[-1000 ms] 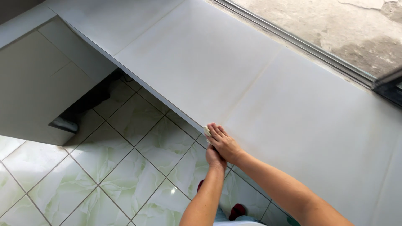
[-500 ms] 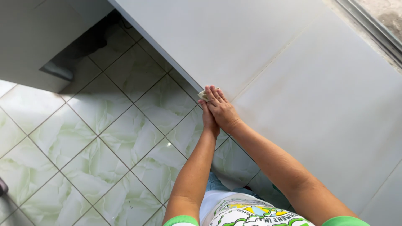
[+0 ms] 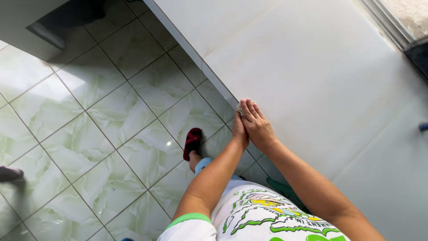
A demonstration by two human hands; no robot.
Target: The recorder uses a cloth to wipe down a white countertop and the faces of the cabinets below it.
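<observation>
My right hand (image 3: 258,127) lies flat on the front edge of a white tiled counter (image 3: 312,67), fingers together. Its fingertips press on a small pale cloth (image 3: 241,107) at the very edge. My left hand (image 3: 239,130) is pressed against the counter's edge just below and beside the right hand. Its fingers are mostly hidden behind the right hand. Both forearms reach up from the bottom of the view.
Pale green marbled floor tiles (image 3: 111,120) lie to the left, below the counter. My foot in a red slipper (image 3: 192,142) stands near the counter base. A window frame (image 3: 392,27) runs along the counter's far right. A dark object (image 3: 10,173) shows at the left edge.
Both hands stay together at the counter edge. The view has tilted down and closer, bringing my shirt and the red slipper into sight.
</observation>
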